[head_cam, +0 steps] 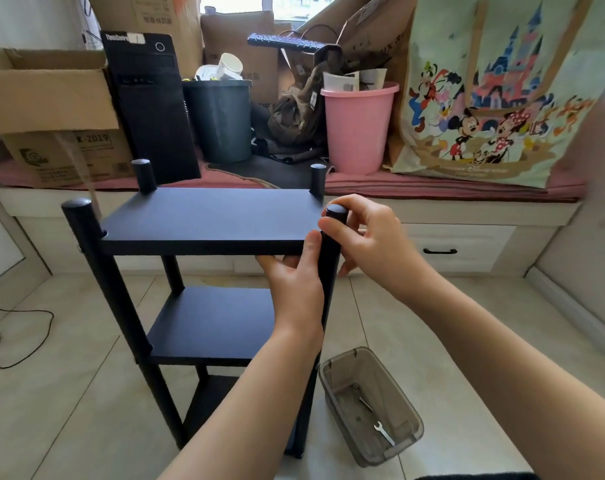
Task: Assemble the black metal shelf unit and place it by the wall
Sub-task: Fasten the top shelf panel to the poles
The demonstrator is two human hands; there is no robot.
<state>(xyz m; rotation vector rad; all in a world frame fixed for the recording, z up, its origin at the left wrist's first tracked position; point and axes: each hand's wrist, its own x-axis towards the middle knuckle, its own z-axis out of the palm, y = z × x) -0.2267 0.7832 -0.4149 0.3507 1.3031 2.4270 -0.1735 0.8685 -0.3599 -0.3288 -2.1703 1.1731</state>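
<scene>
Tiled floor (86, 341) in front of a window bench with a pink cushion (432, 188), piled with cardboard boxes (51, 109), a black computer tower (152, 109), a dark bin (221, 119), a pink bucket (358, 128) and a cartoon-print bag (495, 98); black metal shelf unit (207, 220) stands upright on the floor just in front of the bench, three boards visible, four round posts sticking up past the top board; left hand (297, 282) holds the near right post (330, 265) just under the top board, thumb up along the post, fingers reaching under the board's front edge, grip curled round the post; right hand (367, 237) is at the top of the same post, fingertips pinching its capped end; clear plastic tub (372, 407) sits on the floor just right of the unit's base, small wrench (384, 434) and a few small parts inside; black cable (20, 337) lies on the floor at left.
</scene>
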